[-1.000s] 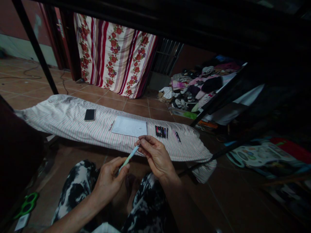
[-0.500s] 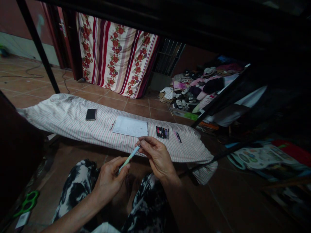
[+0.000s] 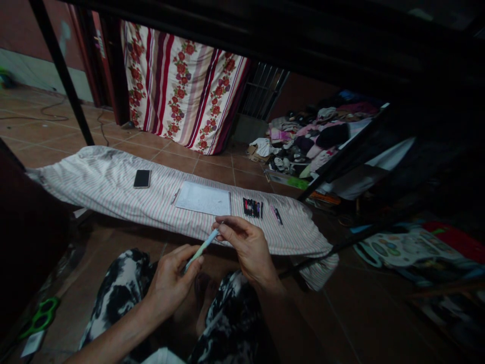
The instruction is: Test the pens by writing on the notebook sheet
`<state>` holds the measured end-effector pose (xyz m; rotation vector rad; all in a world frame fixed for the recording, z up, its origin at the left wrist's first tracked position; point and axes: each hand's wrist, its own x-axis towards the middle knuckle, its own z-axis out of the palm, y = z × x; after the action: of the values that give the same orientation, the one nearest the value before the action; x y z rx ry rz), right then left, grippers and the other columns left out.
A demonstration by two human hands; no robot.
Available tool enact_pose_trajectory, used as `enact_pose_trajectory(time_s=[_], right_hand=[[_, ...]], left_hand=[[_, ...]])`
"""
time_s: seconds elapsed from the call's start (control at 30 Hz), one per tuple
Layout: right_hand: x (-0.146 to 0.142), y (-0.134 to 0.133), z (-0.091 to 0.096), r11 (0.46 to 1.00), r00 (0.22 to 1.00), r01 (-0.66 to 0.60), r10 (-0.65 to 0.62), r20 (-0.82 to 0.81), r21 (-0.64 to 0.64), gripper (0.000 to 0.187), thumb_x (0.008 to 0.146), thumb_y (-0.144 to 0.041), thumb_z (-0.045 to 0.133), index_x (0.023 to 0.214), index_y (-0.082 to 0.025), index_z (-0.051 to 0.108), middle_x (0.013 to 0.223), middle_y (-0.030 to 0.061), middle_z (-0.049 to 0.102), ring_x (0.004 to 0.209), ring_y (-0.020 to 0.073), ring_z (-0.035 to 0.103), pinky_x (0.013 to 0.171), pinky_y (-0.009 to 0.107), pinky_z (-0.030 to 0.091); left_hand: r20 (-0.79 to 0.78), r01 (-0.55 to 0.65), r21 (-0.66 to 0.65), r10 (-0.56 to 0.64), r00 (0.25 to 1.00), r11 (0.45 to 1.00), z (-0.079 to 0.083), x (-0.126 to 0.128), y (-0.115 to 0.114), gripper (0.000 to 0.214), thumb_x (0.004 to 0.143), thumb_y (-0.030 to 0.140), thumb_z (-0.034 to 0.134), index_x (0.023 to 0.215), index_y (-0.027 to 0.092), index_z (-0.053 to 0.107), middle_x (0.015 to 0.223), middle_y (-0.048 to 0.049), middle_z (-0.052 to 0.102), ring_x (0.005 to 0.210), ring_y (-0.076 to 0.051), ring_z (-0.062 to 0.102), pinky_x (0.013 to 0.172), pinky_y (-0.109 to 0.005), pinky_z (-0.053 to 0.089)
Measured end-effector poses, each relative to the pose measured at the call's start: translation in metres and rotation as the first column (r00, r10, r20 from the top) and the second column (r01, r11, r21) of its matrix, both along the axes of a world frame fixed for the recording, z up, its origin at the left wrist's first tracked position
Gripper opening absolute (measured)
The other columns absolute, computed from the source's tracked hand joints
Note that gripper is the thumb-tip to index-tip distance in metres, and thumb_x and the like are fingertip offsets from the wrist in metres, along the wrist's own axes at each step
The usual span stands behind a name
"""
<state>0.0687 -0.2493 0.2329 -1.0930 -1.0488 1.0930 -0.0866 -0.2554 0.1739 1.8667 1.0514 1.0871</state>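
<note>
A pale blue-green pen (image 3: 201,248) is held between both hands over my lap. My left hand (image 3: 171,280) grips its lower end with closed fingers. My right hand (image 3: 246,246) pinches the upper tip with thumb and fingers. Just beyond them lies a striped cloth-covered board (image 3: 113,187) with a spiral notebook (image 3: 203,198), a row of several pens (image 3: 252,207), two more pens (image 3: 276,213), one pen (image 3: 175,196) left of the notebook, and a black phone (image 3: 142,178).
Green scissors (image 3: 40,316) lie on the tiled floor at lower left. A floral striped curtain (image 3: 182,81) hangs behind. A pile of clothes (image 3: 306,136) sits at right. Dark metal bars (image 3: 62,71) frame the view. A colourful board (image 3: 405,247) lies at right.
The hands stay on the pen nearly unchanged; my right hand has shifted slightly right and down at the tip. The view has drifted a little.
</note>
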Motion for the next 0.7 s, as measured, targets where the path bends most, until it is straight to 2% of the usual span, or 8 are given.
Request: enact_pose_trajectory(time_s=[0.3,0.57,0.7], right_hand=[[0.002,-0.005,-0.002,0.999,0.995,-0.042,0.039,0.089,0.028,0.02,0.069,-0.032,0.069,0.085,-0.021,0.071,0.084,0.0044,0.071,0.072,0.0158,0.066,0.065,0.028,0.056],[0.001,-0.009,0.002,0.998,0.982,-0.02,0.009,0.188,0.057,0.02,0.072,-0.033,0.066,0.088,-0.022,0.071,0.085,0.0034,0.071,0.064,0.0126,0.064,0.063,0.027,0.056],[0.0,-0.011,0.002,0.998,0.984,-0.006,-0.005,0.179,0.059,0.02,0.072,-0.032,0.067,0.089,-0.022,0.071,0.085,0.0034,0.071,0.063,0.0123,0.064,0.062,0.026,0.056]], left_hand=[[0.026,-0.02,0.006,0.02,0.999,1.0,-0.001,0.001,-0.001,0.023,0.082,0.027,0.05,0.097,0.02,0.067,0.079,-0.0022,0.067,0.075,-0.015,0.062,0.067,-0.022,0.049],[0.033,-0.009,0.003,0.009,0.999,1.0,-0.001,0.0,-0.001,0.024,0.083,0.027,0.05,0.097,0.019,0.067,0.082,-0.0031,0.067,0.078,-0.015,0.062,0.069,-0.023,0.049],[0.038,-0.007,0.004,0.007,0.999,1.0,0.0,0.0,-0.001,0.024,0.083,0.028,0.049,0.098,0.019,0.067,0.081,-0.0032,0.067,0.077,-0.015,0.062,0.069,-0.023,0.049]])
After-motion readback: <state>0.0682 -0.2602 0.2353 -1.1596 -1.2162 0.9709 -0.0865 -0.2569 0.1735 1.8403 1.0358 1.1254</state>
